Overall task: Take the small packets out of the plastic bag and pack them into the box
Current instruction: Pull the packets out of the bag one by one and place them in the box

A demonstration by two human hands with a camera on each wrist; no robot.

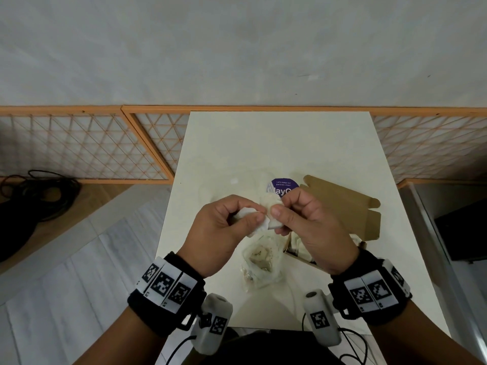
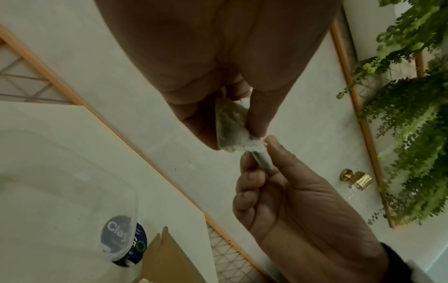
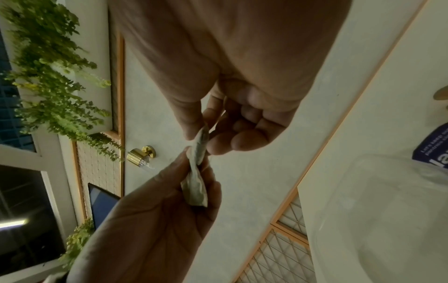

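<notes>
Pinching joined small packets (image 1: pixel 263 219) between left hand (image 1: pixel 224 230) and right hand (image 1: pixel 311 227), more packets in box (image 1: pixel 350 206), plastic bag (image 1: pixel 261 262) beside.

Far half of table (image 1: pixel 276 143) free; plastic bag (image 1: pixel 261 262), box (image 1: pixel 342 206) crowd near half.

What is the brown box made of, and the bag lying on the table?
The box looks like plain brown cardboard: matte, with folded flaps. The bag seems thin clear plastic: glossy, crinkled, and the packets inside show through it.
</notes>
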